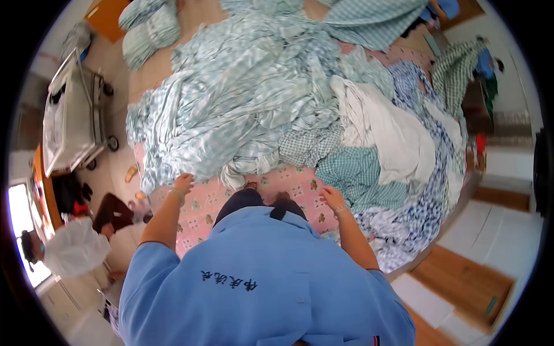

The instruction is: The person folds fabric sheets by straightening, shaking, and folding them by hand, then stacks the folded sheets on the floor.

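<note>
My left hand (pixel 183 184) hangs low on the left, fingers apart and holding nothing. It is nearest to the edge of a big heap of light green-and-white checked sheets (pixel 248 86). My right hand (pixel 332 199) is also free, its fingers spread, just beside a crumpled teal checked cloth (pixel 352 173). Whether its fingertips touch that cloth I cannot tell. Beyond it lie a white sheet (pixel 404 135) and a dark green checked piece (pixel 309 144). Blue-and-white patterned fabric (pixel 415 230) runs along the right side. Under my feet is a pink printed cloth (pixel 199 216).
A wheeled cart (pixel 75 112) stands at the left. Tied bundles (pixel 151 34) lie at the back left. One person in a white top (pixel 75 248) is at lower left. Two others in blue handle checked sheets at the upper right (pixel 375 20) and far right (pixel 459 72).
</note>
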